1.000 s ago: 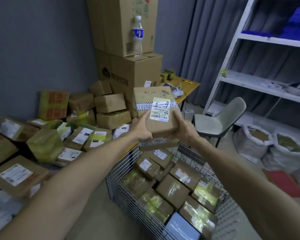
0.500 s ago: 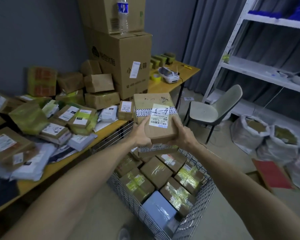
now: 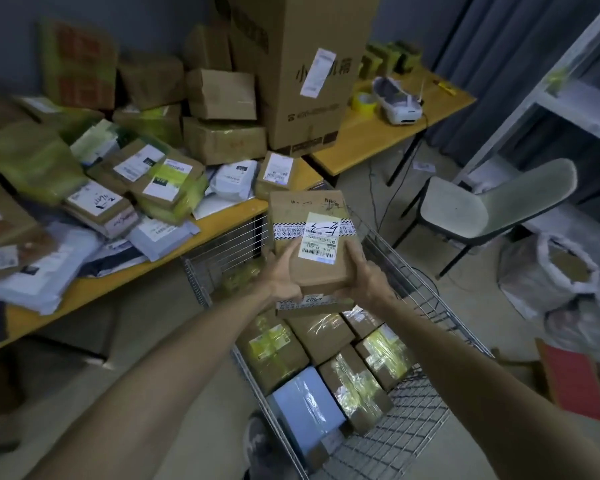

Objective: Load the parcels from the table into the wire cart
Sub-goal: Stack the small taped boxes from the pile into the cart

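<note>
Parcel stack (image 3: 314,247) reaches wire cart (image 3: 411,427)
Left hand (image 3: 280,276), right hand (image 3: 368,277) clamped on it; swung off counter (image 3: 227,218), now above loaded parcels (image 3: 321,336). Lowering next.

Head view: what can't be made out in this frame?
All in the head view:
- Lower box: mostly hidden by the top box, the left hand and the right hand.
- Cart: far end hidden behind the two boxes; near end cut off by the bottom edge.
- Carton: top cut off by the upper edge.
- Parcels at the far left: blurred, labels unreadable.
</note>
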